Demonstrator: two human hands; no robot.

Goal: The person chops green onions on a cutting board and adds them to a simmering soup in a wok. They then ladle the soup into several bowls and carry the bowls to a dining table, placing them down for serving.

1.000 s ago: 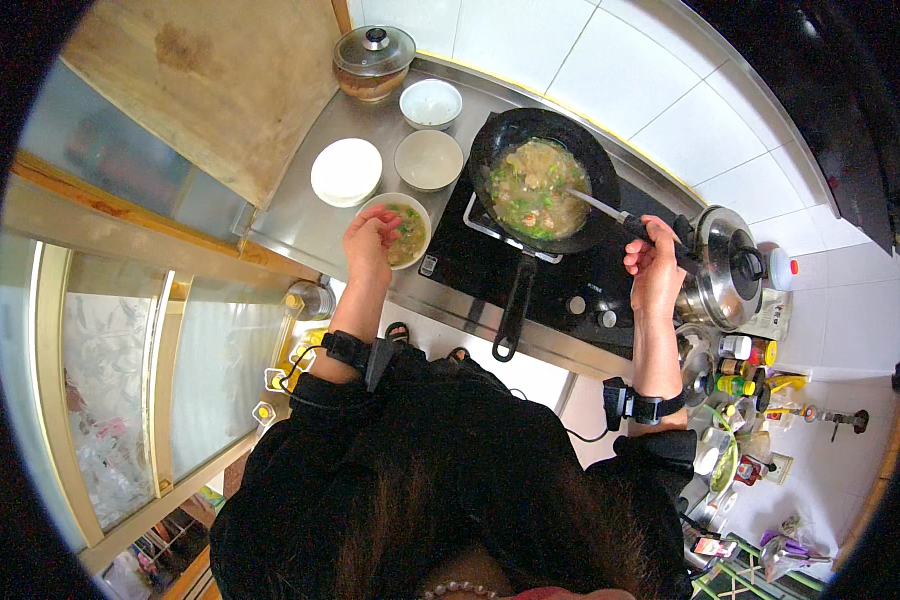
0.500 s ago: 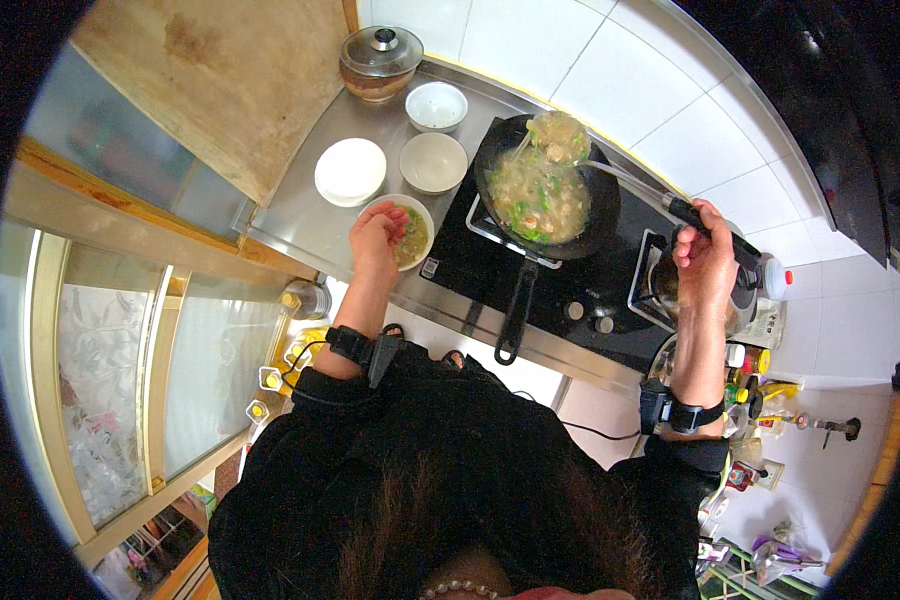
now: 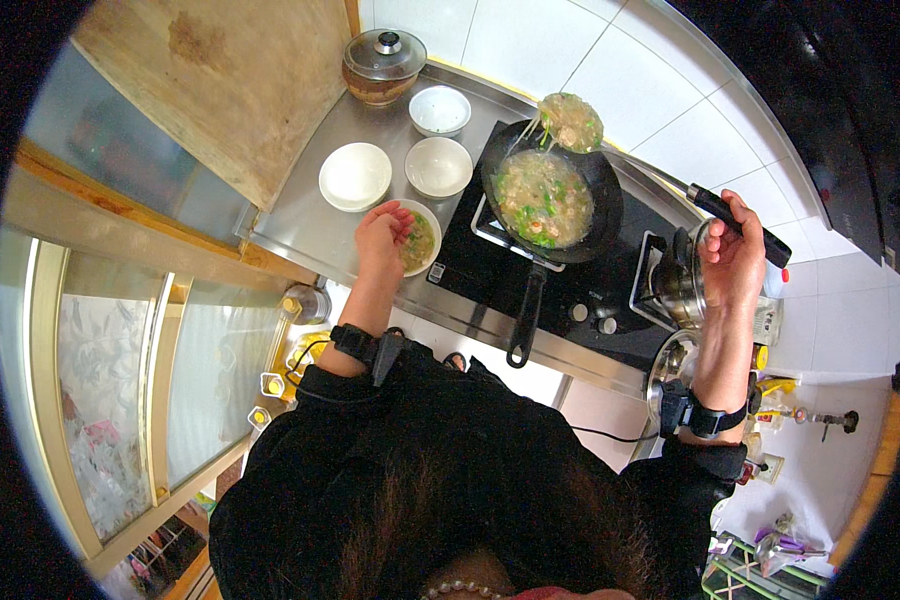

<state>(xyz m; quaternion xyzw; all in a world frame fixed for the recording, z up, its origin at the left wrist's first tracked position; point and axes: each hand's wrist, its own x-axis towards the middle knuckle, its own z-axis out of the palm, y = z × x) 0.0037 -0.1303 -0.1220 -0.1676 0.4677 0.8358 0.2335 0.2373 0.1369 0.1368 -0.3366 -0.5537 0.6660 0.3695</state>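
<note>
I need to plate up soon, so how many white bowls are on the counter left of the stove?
4: a small bowl by the lidded pot, a wide shallow bowl beside the middle bowl, and the bowl of food under the left hand. None seem hidden.

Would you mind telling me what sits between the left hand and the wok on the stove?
In the head view, a bowl of food lies under the left hand, then a bare strip of black cooktop before the wok.
</note>
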